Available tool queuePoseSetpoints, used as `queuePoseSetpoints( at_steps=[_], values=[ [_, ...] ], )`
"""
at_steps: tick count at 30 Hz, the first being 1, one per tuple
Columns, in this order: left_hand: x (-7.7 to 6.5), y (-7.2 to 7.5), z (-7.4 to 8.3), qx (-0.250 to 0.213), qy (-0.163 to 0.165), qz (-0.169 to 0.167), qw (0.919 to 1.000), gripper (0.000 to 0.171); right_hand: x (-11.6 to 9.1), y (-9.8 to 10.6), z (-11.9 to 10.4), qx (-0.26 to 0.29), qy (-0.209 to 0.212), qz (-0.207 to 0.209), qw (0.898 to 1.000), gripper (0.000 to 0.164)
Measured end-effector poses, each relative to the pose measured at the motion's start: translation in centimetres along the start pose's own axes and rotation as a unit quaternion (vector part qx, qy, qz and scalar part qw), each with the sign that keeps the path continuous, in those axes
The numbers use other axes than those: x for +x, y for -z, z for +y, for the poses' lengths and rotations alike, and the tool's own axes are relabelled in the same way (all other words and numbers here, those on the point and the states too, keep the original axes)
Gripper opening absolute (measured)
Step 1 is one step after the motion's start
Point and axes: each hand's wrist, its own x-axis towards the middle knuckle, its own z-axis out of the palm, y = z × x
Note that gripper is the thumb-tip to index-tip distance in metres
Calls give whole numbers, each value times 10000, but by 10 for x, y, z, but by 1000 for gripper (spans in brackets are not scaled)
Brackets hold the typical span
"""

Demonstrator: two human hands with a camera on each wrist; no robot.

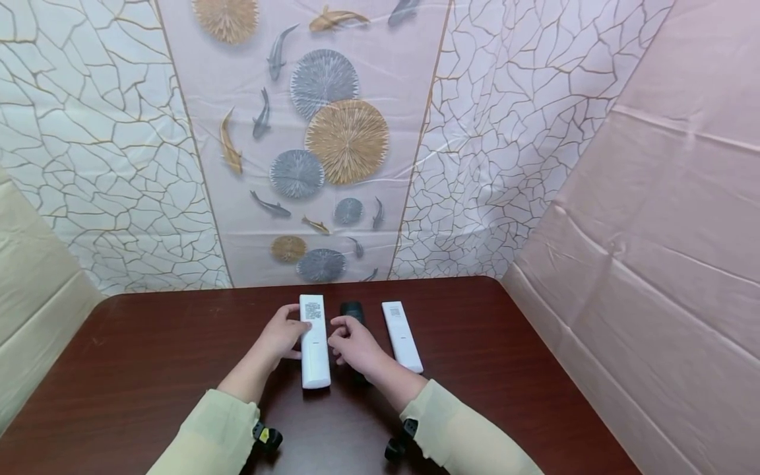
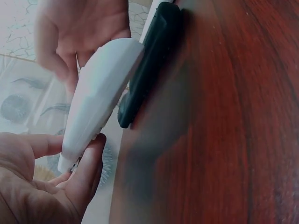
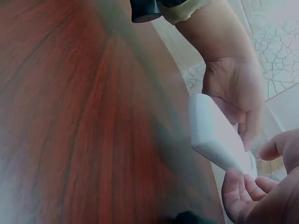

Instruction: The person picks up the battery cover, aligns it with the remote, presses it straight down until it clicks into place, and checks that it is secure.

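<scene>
My left hand [image 1: 278,338] grips a white remote control [image 1: 315,356] by its far part, with the thumb on its upper face. In the left wrist view, the fingers reach under the remote [image 2: 96,93], which tilts above the table. My right hand [image 1: 358,346] is just right of it, fingers loosely bent. The right wrist view has the right fingertips [image 3: 233,184] right at the lower edge of the white remote [image 3: 212,133], while the thumb stands apart from it. Beneath the right hand lies a black remote control [image 1: 352,308], partly hidden by that hand.
A second white remote control [image 1: 402,336] lies on the dark red-brown table [image 1: 148,369], right of the black one. Behind the table's far edge hangs a patterned cloth [image 1: 320,224] with fish and round motifs. A pinkish cloth [image 1: 653,264] slopes along the right side.
</scene>
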Motion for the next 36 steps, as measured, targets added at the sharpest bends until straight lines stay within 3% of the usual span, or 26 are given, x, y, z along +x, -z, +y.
queuePoseSetpoints(
  at_steps=[8, 20, 29, 36],
  values=[
    [7, 3, -11, 63, 287, -3, 9996, 60, -17, 19, 4, 35, 213, -38, 9998, 33],
    [16, 7, -24, 98, 345, 128, 9993, 57, -30, 38, 12, 295, 99, -35, 9995, 35],
    [15, 2, -18, 196, 393, 59, 9990, 57, -50, 44, -12, 389, 119, -22, 9992, 31],
    [10, 0, -12, 381, 462, 9, 9982, 56, -56, 45, -14, 347, 225, -19, 9991, 32]
  ],
)
